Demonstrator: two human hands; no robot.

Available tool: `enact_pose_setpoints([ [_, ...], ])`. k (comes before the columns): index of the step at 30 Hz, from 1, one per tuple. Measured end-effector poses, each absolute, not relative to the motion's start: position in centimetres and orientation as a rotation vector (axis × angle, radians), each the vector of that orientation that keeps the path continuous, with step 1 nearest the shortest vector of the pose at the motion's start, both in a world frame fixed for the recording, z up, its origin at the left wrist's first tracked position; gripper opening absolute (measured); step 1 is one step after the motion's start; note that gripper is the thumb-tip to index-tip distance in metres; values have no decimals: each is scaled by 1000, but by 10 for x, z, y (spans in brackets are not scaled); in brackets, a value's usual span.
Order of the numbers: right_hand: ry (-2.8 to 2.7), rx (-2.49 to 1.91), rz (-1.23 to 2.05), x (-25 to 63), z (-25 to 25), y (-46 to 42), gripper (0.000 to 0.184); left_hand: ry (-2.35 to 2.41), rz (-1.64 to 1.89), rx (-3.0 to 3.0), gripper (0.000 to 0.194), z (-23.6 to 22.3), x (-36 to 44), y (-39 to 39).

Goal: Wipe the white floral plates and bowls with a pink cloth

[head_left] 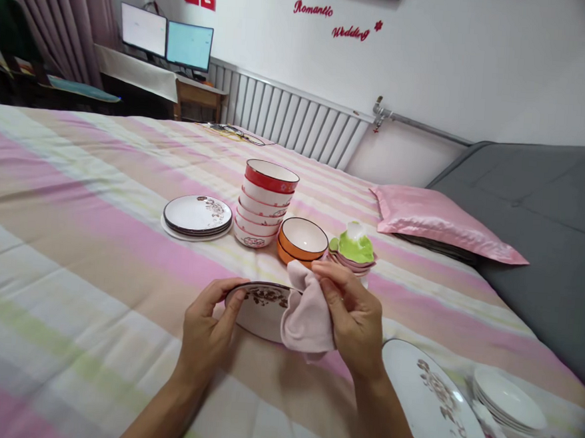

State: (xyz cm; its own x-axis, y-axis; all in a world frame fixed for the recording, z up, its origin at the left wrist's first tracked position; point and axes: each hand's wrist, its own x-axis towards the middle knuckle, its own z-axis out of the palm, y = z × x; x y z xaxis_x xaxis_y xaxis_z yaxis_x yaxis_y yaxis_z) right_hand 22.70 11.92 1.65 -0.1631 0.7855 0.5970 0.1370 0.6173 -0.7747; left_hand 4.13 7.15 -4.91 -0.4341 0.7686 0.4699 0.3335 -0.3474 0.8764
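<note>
A white plate [260, 315] with a dark rim and brown flower print is held tilted above the bed. My left hand [211, 317] grips its left edge, thumb on the face and fingers behind. A pale pink cloth [306, 317] covers the plate's right side, pinched in my right hand [351, 310]. The cloth hides that part of the rim. Just beyond the plate stand two nested orange bowls [304, 238] and a tall stack of red and white bowls [263, 210].
Similar plates [197, 214] are stacked at left. Leaf-shaped dishes [354, 247] stand right of the orange bowls. A large oval plate [437, 402] and small white dishes [510, 401] lie at lower right. A pink pillow [443, 219] rests near the grey headboard [537, 229].
</note>
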Motion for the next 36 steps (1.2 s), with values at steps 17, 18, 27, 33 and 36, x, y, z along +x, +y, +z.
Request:
enact_pose_setpoints([
  [17, -2290, -823, 631, 243, 36, 109, 62, 1586, 1848, 1326, 19, -47, 41, 73],
  [18, -2245, -845, 668, 244, 36, 110, 58, 1585, 1849, 1329, 18, -46, 41, 73],
  [27, -1595, -1033, 1178, 242, 26, 117, 43, 1602, 1858, 1287, 19, -44, 41, 71],
  [33, -1248, -1079, 1155, 240, 21, 125, 57, 1612, 1857, 1283, 21, -43, 42, 72],
  [36, -1176, -1055, 1313, 241, 22, 124, 58, 1615, 1854, 1271, 21, -43, 42, 72],
])
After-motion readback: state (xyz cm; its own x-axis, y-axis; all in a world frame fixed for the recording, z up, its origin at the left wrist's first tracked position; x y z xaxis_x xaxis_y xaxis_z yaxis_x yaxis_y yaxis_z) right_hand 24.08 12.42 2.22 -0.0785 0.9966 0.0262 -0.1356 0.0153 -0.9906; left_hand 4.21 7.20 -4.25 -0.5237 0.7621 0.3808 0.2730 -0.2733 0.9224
